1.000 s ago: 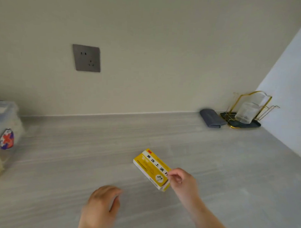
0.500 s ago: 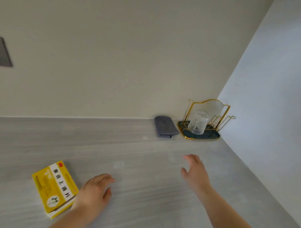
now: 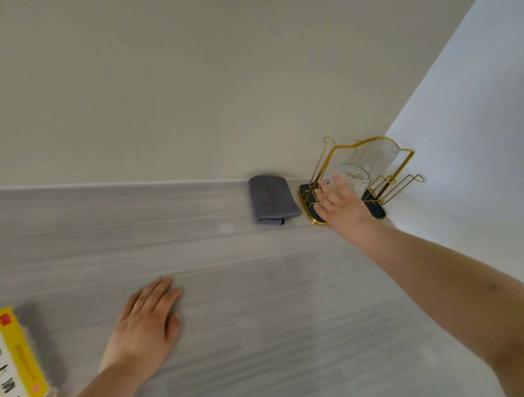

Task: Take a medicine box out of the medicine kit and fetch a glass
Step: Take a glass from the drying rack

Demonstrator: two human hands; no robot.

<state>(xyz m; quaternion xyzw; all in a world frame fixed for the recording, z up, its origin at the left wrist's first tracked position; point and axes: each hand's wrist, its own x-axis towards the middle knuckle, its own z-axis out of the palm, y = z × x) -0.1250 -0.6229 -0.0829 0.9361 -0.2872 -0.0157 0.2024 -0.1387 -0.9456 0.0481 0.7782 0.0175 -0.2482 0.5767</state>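
Now the right hand (image 3: 340, 205), open-fingered, has reached the glass (image 3: 352, 179) in the rack (image 3: 401, 161) at 2 o'clock, not yet gripping. Box (image 3: 8, 355) lies released on the counter (image 3: 251, 287) at 8 o'clock beside the flat, empty left hand (image 3: 146, 328); fetching remains.

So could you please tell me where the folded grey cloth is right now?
In the head view, the folded grey cloth lies on the grey countertop against the back wall, just left of the gold wire rack.

R hand (image 3: 340, 205) open at glass (image 3: 353, 179); L hand (image 3: 146, 328) flat on counter (image 3: 251, 287).
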